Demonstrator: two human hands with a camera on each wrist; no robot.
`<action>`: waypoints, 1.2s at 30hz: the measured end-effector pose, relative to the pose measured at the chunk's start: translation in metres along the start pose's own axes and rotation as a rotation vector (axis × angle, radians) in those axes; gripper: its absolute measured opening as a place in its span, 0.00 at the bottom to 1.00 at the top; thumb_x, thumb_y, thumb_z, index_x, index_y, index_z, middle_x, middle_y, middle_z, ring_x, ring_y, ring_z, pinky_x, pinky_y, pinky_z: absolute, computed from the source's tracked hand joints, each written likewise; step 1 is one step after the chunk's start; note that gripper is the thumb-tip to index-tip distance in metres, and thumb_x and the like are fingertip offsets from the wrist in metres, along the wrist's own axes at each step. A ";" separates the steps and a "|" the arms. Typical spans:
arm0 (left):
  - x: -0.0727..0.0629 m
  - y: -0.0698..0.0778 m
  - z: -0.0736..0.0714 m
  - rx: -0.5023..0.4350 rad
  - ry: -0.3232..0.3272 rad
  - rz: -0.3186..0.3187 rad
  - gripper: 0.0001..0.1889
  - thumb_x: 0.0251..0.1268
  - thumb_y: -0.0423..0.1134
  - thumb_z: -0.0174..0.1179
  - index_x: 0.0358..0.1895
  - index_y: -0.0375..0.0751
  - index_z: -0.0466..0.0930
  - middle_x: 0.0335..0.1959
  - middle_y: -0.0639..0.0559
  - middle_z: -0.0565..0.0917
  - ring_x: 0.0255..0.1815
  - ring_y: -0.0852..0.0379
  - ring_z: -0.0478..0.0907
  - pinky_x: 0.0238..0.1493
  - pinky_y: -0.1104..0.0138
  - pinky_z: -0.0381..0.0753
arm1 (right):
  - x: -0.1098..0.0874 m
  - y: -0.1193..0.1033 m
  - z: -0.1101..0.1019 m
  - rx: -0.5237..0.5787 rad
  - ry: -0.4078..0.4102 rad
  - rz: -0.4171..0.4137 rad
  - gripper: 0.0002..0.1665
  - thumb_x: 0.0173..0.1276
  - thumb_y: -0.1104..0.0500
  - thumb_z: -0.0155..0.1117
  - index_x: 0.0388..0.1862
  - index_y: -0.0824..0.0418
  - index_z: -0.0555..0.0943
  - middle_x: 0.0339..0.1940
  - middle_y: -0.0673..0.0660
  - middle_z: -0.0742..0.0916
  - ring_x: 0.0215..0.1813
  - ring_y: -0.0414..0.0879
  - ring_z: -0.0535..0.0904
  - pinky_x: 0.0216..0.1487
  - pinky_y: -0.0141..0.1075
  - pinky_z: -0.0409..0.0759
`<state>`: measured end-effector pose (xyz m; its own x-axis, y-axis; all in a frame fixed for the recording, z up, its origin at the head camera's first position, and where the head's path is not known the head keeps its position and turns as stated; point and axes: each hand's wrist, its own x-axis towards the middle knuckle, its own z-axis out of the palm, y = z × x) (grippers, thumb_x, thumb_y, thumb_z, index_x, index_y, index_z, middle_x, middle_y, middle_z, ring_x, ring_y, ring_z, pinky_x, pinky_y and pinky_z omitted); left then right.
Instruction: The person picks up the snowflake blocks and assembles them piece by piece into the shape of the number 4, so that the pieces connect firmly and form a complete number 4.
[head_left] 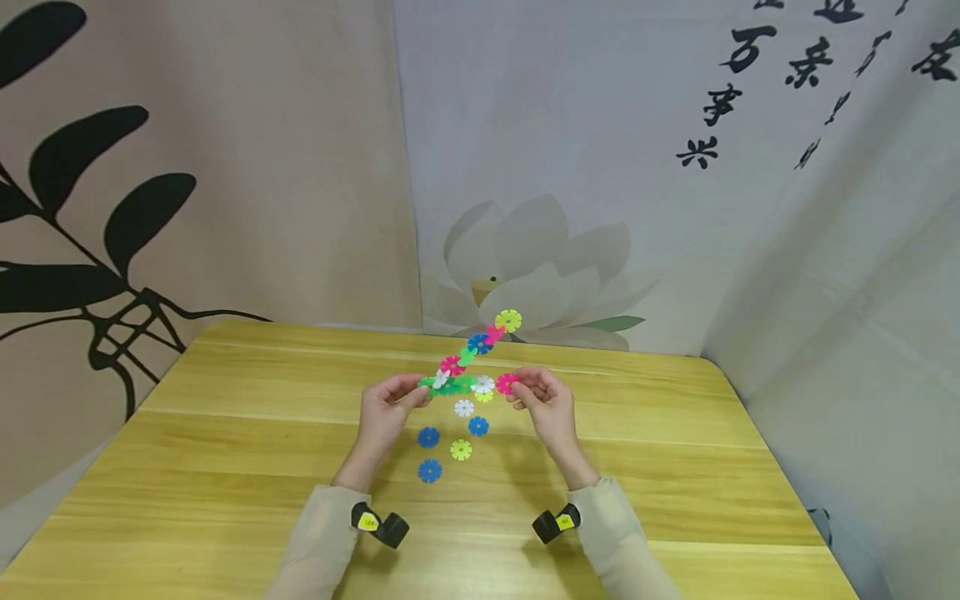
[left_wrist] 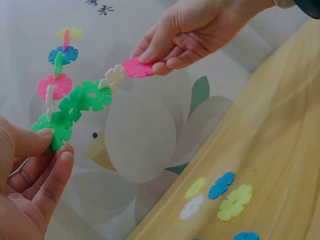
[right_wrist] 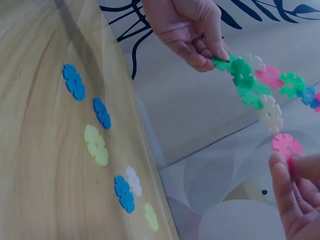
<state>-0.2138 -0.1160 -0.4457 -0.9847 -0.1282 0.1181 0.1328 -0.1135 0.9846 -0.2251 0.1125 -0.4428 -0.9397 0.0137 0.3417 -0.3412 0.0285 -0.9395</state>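
Gripping disc chain by green left end with left hand, above bench toward far edge. Pinching pink disc with right hand, just beside white disc at chain's right end. Could pop joints apart by pushing crooked; could twist chain sideways, held at one end only.

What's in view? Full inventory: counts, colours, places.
Disc chain: 1, ten discs (4 green, 2 white, 2 pink, 1 blue, 1 yellow), held above table
Pink disc: 1, pink, beside chain's white end
Loose blue discs: 3, blue, on table
Loose yellow discs: 2, yellow, on table
Loose white disc: 1, white, on table
Table: 1, yellowish wood-grain, under the discs
Backdrop: panel count unclear, pale, printed, behind table
Wrist cameras: 2, black, yellow labels, at cuffs
Sleeves: 2, beige, on forearms
Left hand: 1, bare, gripping chain's green end
Right hand: 1, bare, pinching pink disc
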 end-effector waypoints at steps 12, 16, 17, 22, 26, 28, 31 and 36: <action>0.000 0.001 0.001 0.016 -0.008 -0.002 0.08 0.57 0.20 0.59 0.40 0.19 0.77 0.30 0.44 0.83 0.27 0.63 0.80 0.34 0.72 0.84 | -0.001 -0.003 0.003 0.057 0.005 -0.010 0.09 0.63 0.73 0.59 0.42 0.79 0.75 0.33 0.69 0.83 0.28 0.38 0.82 0.29 0.27 0.82; -0.001 0.002 0.001 0.020 -0.011 -0.005 0.08 0.57 0.20 0.59 0.40 0.19 0.77 0.30 0.44 0.83 0.27 0.64 0.80 0.35 0.72 0.84 | -0.002 -0.002 0.004 0.106 0.005 -0.029 0.10 0.63 0.73 0.59 0.42 0.79 0.73 0.31 0.64 0.84 0.29 0.39 0.83 0.29 0.28 0.83; -0.001 0.002 0.001 0.021 -0.011 -0.008 0.08 0.57 0.20 0.59 0.40 0.19 0.77 0.30 0.44 0.83 0.27 0.63 0.80 0.35 0.72 0.84 | -0.002 -0.001 0.004 0.113 0.004 -0.034 0.10 0.63 0.73 0.59 0.42 0.79 0.73 0.31 0.63 0.84 0.29 0.39 0.83 0.29 0.28 0.83; -0.001 0.003 0.001 0.009 -0.012 -0.018 0.09 0.57 0.21 0.59 0.41 0.19 0.77 0.30 0.46 0.83 0.27 0.63 0.80 0.35 0.71 0.84 | -0.003 -0.001 0.005 0.131 -0.009 -0.052 0.09 0.63 0.75 0.58 0.41 0.80 0.73 0.30 0.68 0.83 0.29 0.41 0.84 0.30 0.29 0.84; -0.001 0.002 0.000 0.002 -0.020 -0.003 0.08 0.57 0.20 0.59 0.41 0.19 0.77 0.30 0.46 0.83 0.27 0.63 0.80 0.35 0.71 0.84 | -0.004 -0.002 0.005 0.129 -0.014 -0.056 0.09 0.62 0.75 0.59 0.41 0.79 0.74 0.31 0.76 0.80 0.29 0.42 0.83 0.30 0.30 0.84; -0.001 0.001 0.000 0.000 -0.023 0.002 0.08 0.57 0.20 0.59 0.41 0.19 0.77 0.30 0.45 0.83 0.27 0.63 0.80 0.35 0.71 0.84 | -0.004 -0.002 0.005 0.121 -0.019 -0.058 0.09 0.62 0.74 0.60 0.40 0.79 0.74 0.32 0.77 0.80 0.29 0.41 0.83 0.30 0.30 0.84; -0.001 0.002 0.000 -0.003 -0.026 0.004 0.08 0.57 0.20 0.59 0.41 0.19 0.77 0.30 0.45 0.83 0.27 0.63 0.80 0.35 0.71 0.84 | -0.005 -0.003 0.005 0.104 -0.026 -0.079 0.08 0.62 0.75 0.60 0.39 0.78 0.75 0.32 0.77 0.81 0.29 0.41 0.84 0.30 0.30 0.84; -0.001 0.003 0.001 0.006 -0.013 -0.006 0.08 0.57 0.20 0.59 0.40 0.19 0.77 0.28 0.47 0.83 0.26 0.63 0.80 0.34 0.72 0.84 | -0.007 0.000 0.006 0.107 -0.028 -0.127 0.04 0.60 0.78 0.59 0.32 0.74 0.76 0.30 0.78 0.82 0.27 0.42 0.84 0.28 0.31 0.84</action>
<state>-0.2126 -0.1149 -0.4430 -0.9868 -0.1148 0.1142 0.1267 -0.1086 0.9860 -0.2187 0.1065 -0.4454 -0.8886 -0.0113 0.4586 -0.4564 -0.0788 -0.8863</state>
